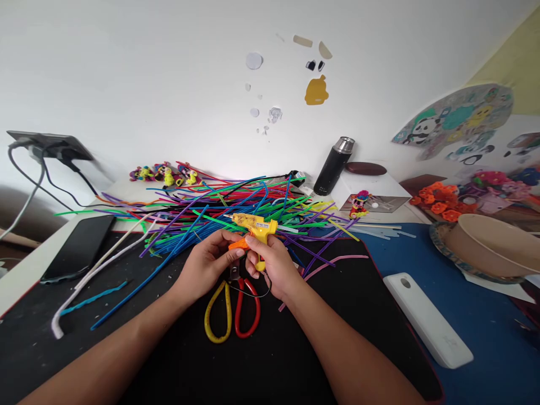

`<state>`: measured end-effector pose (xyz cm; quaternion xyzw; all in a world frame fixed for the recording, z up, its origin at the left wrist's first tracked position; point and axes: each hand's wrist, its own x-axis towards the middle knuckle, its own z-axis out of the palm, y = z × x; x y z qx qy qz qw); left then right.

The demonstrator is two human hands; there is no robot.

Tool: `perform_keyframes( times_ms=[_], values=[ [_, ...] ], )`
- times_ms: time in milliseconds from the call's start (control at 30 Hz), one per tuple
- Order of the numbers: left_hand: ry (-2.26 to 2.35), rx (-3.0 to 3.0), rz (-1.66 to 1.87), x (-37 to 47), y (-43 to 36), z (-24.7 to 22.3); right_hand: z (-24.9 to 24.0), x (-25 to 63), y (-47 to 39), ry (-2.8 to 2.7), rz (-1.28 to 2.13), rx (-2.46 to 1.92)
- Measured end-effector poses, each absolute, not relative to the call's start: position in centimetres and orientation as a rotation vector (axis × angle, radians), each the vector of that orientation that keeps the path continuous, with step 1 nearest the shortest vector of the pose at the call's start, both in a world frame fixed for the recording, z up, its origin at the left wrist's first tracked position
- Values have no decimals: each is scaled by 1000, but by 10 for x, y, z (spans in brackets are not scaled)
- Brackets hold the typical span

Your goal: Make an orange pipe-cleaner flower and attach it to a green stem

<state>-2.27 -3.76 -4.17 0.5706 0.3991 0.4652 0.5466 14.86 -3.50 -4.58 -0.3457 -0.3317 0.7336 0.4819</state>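
My right hand [276,269] grips the handle of a small yellow glue gun [256,227] with an orange trigger, its nozzle pointing left. My left hand [208,263] is at the gun's orange trigger part, fingertips pinched against it. Both hands hover over a black mat [261,360]. Just below them lie scissors [232,312] with one yellow and one red handle loop. Behind the hands spreads a big pile of coloured pipe cleaners [236,211].
A black phone [80,246] lies at the left, a white fuzzy stem [95,269] beside it. A white rectangular device [428,318] rests on blue cloth at the right, near a tan bowl [491,242]. A dark flask [334,166] stands at the back.
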Motion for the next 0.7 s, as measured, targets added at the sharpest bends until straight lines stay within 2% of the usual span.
perform_keyframes(
  times_ms=[300,700],
  values=[
    [850,1088,1111,-24,-31,-40,-42,151,-33,-897,1709,-841],
    [775,1046,1043,-24,-32,-41,-44,150,-34,-924,1700,-863]
  ],
)
